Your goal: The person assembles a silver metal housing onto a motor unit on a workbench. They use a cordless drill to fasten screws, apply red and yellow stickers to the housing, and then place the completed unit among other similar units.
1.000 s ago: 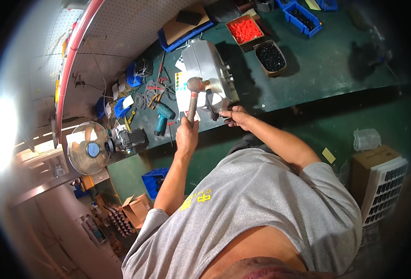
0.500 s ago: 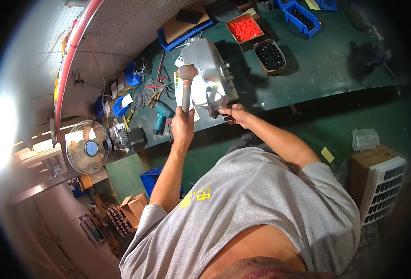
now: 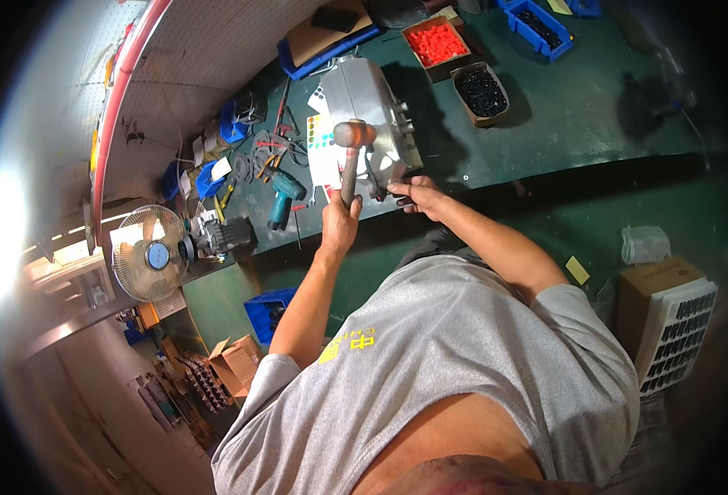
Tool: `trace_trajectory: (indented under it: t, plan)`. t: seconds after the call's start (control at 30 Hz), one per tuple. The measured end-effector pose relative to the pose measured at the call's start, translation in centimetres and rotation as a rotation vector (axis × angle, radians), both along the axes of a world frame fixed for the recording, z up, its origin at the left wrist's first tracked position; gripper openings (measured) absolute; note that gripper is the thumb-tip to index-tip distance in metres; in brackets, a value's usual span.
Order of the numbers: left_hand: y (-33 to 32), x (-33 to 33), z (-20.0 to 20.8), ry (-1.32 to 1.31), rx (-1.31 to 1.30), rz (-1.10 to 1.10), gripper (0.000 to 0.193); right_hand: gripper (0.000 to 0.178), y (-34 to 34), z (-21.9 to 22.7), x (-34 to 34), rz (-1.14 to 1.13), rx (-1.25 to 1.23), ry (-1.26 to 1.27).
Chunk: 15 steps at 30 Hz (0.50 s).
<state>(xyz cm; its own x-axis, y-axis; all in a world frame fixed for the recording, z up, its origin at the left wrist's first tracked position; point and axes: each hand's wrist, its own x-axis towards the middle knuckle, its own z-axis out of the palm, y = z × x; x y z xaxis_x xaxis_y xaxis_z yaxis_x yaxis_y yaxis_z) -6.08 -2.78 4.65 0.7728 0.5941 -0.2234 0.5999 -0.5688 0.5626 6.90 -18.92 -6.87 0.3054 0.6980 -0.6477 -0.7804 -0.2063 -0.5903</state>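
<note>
My left hand [image 3: 341,223] is wrapped round the handle of a mallet [image 3: 354,134] with a worn brownish head. The head is raised in front of a silver metal housing [image 3: 357,87] on the bench and hides part of it. My right hand [image 3: 422,200] is at the housing's near right corner, fingers curled against its edge. A dark lever-like part [image 3: 372,183] sits at the housing's near end, between my hands. Beside the housing on the left lies a white sheet with coloured dots [image 3: 321,132].
A teal power drill [image 3: 284,198], cables [image 3: 269,153] and a motor [image 3: 222,235] lie left of the housing, near a fan [image 3: 151,254]. Beyond, right, stand boxes of red caps [image 3: 436,45] and black parts [image 3: 481,91], and a blue bin [image 3: 537,31]. The green bench's [image 3: 562,140] front edge runs before me.
The mallet in my left hand has moved right and slightly nearer, its head now more over the housing. My right hand stays at the housing's corner, having shifted very little.
</note>
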Motion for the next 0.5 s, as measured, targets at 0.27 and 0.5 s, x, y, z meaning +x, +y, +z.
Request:
trace_trajectory:
  t: [0.27, 0.5]
  plan:
    - [-0.5, 0.6, -0.4, -0.177, -0.038, -0.002, 0.028, 0.025, -0.1, -0.7, 0.4, -0.015, 0.011, 0.014]
    - [-2.6, 2.1, 2.3, -0.031, -0.147, 0.062, 0.030, 0.022, -0.5, -0.5, 0.3, -0.026, -0.006, 0.028]
